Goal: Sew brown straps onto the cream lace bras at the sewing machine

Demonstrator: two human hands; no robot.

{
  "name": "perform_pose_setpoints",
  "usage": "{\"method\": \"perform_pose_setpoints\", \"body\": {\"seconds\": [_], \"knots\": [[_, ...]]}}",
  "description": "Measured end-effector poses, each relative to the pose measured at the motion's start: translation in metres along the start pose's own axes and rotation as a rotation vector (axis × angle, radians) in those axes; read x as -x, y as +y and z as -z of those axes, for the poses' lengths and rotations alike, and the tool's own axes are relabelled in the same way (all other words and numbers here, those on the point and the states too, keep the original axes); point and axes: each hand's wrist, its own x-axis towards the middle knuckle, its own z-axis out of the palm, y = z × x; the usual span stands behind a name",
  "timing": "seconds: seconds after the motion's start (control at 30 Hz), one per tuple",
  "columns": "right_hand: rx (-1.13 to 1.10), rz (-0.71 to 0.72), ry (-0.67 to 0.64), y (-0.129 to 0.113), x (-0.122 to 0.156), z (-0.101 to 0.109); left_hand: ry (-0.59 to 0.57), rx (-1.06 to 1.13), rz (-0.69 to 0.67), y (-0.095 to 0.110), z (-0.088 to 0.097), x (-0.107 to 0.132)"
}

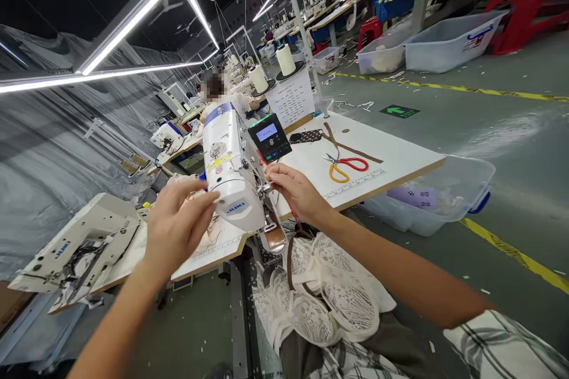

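Note:
A white JUKI sewing machine (235, 189) stands between my hands, its head pointing toward me. My left hand (175, 222) is raised at the left of the machine head, fingers curved and apart, with nothing visible in them. On the other side, beside the needle area, my right hand (297, 192) has its thumb and fingertips pinched together. A thin red thread (294, 213) shows at those fingertips and hangs below the palm. White lace bras (329, 290) with brown straps lie bunched on my lap under the machine. Pale fabric pieces rest by the machine's left side.
Scissors (340, 167) with red and yellow handles, brown strips (355, 151) and a patterned phone (306, 136) lie on the white tabletop (400, 157). A control panel (269, 137) stands behind. A clear bin (435, 195) sits below right; another machine (84, 243) is left. A person sits ahead.

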Motion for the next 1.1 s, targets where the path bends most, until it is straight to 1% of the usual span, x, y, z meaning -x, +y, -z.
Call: {"method": "perform_pose_setpoints", "body": {"seconds": [0.07, 0.13, 0.2, 0.3, 0.37, 0.43, 0.5, 0.57, 0.6, 0.67, 0.73, 0.77, 0.83, 0.9, 1.0, 1.07, 1.1], "knots": [[-0.063, -0.029, -0.005, -0.005, -0.002, -0.001, -0.115, -0.091, -0.211, -0.012, -0.003, -0.048], [-0.101, -0.06, -0.019, -0.01, -0.004, -0.001, -0.236, -0.111, -0.339, -0.019, -0.012, -0.082], [-0.13, -0.089, -0.037, -0.013, -0.006, -0.001, -0.328, -0.101, -0.397, -0.023, -0.022, -0.103], [-0.185, -0.128, -0.06, -0.016, -0.01, 0.002, -0.405, -0.077, -0.435, -0.026, -0.031, -0.115], [-0.187, -0.147, -0.049, -0.015, -0.011, 0.006, -0.425, -0.055, -0.449, -0.025, -0.034, -0.116], [-0.13, -0.148, -0.028, -0.015, -0.01, 0.012, -0.396, -0.022, -0.439, -0.02, -0.032, -0.113], [-0.015, -0.121, -0.013, -0.015, -0.006, 0.017, -0.313, 0.023, -0.379, -0.009, -0.027, -0.105], [0.162, -0.043, -0.031, -0.016, 0.002, 0.02, -0.252, 0.094, -0.266, 0.008, -0.019, -0.094], [0.262, 0.027, -0.053, -0.017, 0.006, 0.02, -0.256, 0.14, -0.195, 0.018, -0.015, -0.087], [0.46, 0.228, -0.139, -0.019, 0.014, 0.017, -0.338, 0.253, -0.086, 0.039, -0.008, -0.074], [0.604, 0.472, -0.248, -0.02, 0.019, 0.013, -0.421, 0.347, -0.055, 0.056, -0.003, -0.063], [0.644, 0.587, -0.292, -0.02, 0.02, 0.011, -0.44, 0.375, -0.058, 0.062, -0.002, -0.058], [0.68, 0.748, -0.344, -0.019, 0.021, 0.01, -0.453, 0.401, -0.07, 0.068, 0.0, -0.052], [0.666, 0.786, -0.363, -0.017, 0.02, 0.012, -0.453, 0.411, -0.026, 0.068, 0.001, -0.049], [0.613, 0.739, -0.358, -0.014, 0.019, 0.016, -0.478, 0.371, 0.054, 0.062, -0.001, -0.047], [0.584, 0.732, -0.356, -0.011, 0.016, 0.016, -0.496, 0.343, 0.038, 0.057, -0.003, -0.047], [0.565, 0.735, -0.366, -0.01, 0.014, 0.015, -0.5, 0.363, 0.033, 0.053, -0.004, -0.047]]}}
